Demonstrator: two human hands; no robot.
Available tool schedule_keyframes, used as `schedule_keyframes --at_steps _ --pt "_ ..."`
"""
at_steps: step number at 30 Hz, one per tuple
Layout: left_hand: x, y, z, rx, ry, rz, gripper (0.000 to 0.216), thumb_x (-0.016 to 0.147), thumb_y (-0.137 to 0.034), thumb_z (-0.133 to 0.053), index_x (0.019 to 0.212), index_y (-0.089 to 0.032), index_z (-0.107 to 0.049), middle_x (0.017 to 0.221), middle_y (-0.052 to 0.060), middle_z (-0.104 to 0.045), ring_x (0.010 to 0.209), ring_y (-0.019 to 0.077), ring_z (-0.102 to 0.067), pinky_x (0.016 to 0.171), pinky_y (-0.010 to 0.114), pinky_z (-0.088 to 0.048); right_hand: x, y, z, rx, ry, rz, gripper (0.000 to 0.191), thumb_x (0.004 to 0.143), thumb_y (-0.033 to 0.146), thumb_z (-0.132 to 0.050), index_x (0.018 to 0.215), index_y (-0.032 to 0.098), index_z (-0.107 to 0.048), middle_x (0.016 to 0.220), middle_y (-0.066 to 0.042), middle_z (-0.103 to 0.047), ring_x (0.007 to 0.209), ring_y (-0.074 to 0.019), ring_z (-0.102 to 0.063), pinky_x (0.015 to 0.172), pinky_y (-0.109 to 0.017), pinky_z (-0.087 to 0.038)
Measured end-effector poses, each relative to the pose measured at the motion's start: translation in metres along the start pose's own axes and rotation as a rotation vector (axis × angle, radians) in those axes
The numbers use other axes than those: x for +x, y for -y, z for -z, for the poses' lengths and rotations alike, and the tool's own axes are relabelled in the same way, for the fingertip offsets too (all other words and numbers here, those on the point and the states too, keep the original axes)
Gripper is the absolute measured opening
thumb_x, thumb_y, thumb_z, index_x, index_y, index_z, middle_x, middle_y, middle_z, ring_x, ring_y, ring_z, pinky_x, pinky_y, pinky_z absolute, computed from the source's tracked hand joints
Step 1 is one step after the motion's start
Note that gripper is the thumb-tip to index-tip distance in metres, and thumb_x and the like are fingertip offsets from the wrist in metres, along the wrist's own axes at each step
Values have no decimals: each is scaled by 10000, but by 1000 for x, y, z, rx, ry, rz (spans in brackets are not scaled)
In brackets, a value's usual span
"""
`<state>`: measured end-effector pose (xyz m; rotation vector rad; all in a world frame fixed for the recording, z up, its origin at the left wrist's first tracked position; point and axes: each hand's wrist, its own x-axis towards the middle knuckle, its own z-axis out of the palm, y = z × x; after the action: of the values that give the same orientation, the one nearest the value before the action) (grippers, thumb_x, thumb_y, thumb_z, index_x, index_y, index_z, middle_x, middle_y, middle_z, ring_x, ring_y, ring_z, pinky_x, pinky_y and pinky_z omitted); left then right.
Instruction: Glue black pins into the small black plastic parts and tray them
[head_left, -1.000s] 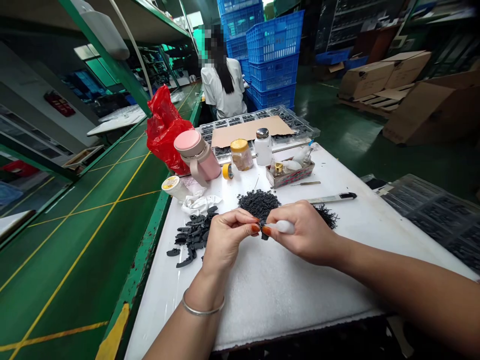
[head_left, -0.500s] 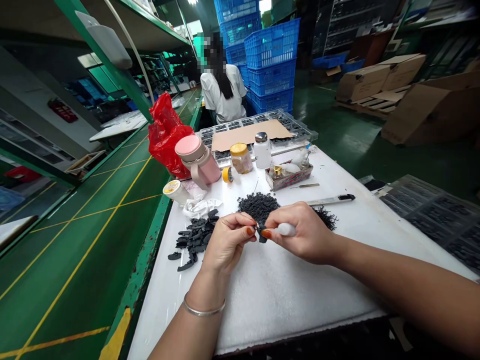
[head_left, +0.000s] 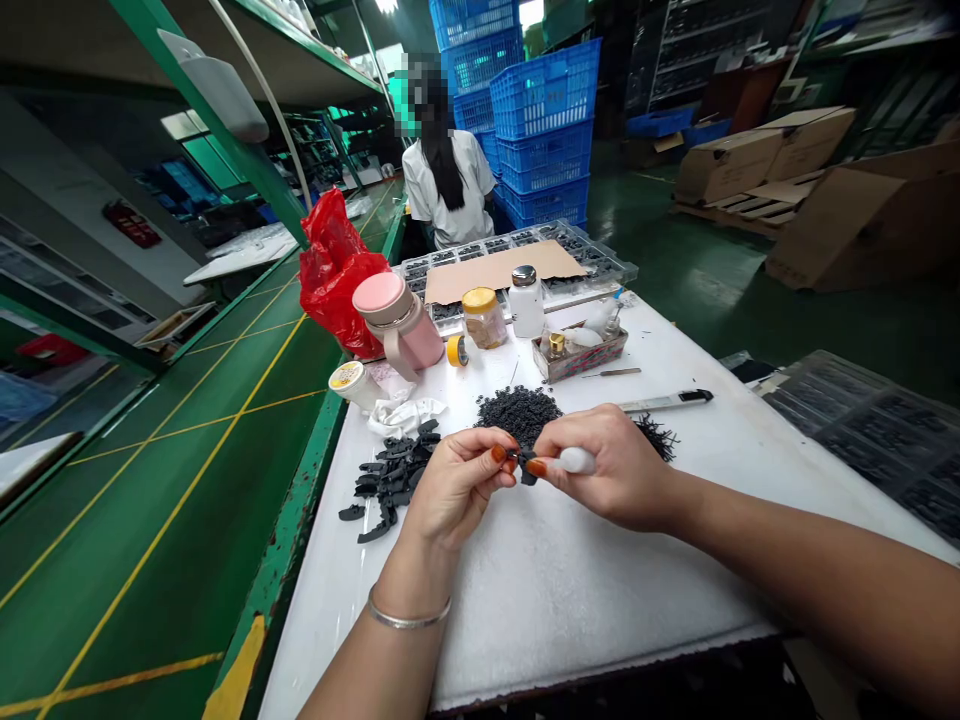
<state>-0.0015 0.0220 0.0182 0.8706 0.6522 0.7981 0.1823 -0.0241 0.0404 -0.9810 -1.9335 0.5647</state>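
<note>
My left hand (head_left: pixel 457 485) pinches a small black plastic part (head_left: pixel 525 465) between thumb and fingertips, over the white table (head_left: pixel 570 590). My right hand (head_left: pixel 611 465) is closed round a white tool handle (head_left: pixel 576 460) whose tip meets that part. Just behind the hands lies a heap of tiny black pieces (head_left: pixel 517 410). To the left of my left hand is a pile of larger curved black parts (head_left: pixel 386 475). A silver bangle (head_left: pixel 409 615) circles my left wrist.
A pink jug (head_left: pixel 401 320), yellow-lidded jar (head_left: pixel 482 315), white bottle (head_left: pixel 525 300), tape roll (head_left: pixel 455 350), small tray of bottles (head_left: pixel 581 350) and red bag (head_left: pixel 334 265) stand at the back. A utility knife (head_left: pixel 664 402) lies right. Another person (head_left: pixel 446 180) sits beyond, by blue crates (head_left: pixel 544 120).
Both hands stay pinched together over the same spot; fingers shifted slightly on the small black part. The view drifted a little.
</note>
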Motion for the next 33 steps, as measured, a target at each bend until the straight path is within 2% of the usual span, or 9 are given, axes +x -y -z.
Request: schedule_keyframes --at_steps 6,11,18,24,29,33 --pt "1 0 3 -46 59 3 206 574 -166 -868 680 -112 -699 759 42 -633 527 70 -580 474 120 -487 -1 1 0 8 21 29 160 817 193 -571 662 155 -580 589 10 -588 520 -82 -500 531 -195 -347" --pt "1 -1 4 -44 129 37 199 589 -179 -857 649 -112 -680 714 30 -602 500 74 -570 448 127 -466 -1 1 0 19 33 83 171 811 175 -560 642 148 -557 568 17 -557 506 -70 -470 522 -190 -328" --pt "-1 0 7 -40 237 112 208 601 -203 -851 630 -107 -669 688 44 -604 508 90 -574 445 140 -466 -1 2 1 45 125 164 143 810 136 -553 669 152 -568 597 7 -572 529 -84 -473 541 -204 -347" --pt "2 4 12 -83 307 167 229 605 -192 -844 649 -104 -637 652 44 -610 495 106 -576 437 154 -467 -1 0 0 123 158 174 143 835 151 -550 698 150 -590 615 -2 -590 539 -85 -489 551 -197 -365" --pt "2 7 16 -54 328 180 252 608 -208 -846 632 -95 -622 621 34 -592 502 114 -583 487 176 -491 -1 1 -2 127 166 164 167 839 167 -551 676 148 -582 596 -5 -573 529 -86 -468 539 -202 -350" --pt "3 8 16 -51 286 160 254 596 -207 -853 632 -99 -626 645 40 -604 531 126 -593 497 186 -491 -1 1 -4 142 150 133 163 816 139 -564 655 133 -589 591 -4 -572 528 -77 -465 535 -195 -342"
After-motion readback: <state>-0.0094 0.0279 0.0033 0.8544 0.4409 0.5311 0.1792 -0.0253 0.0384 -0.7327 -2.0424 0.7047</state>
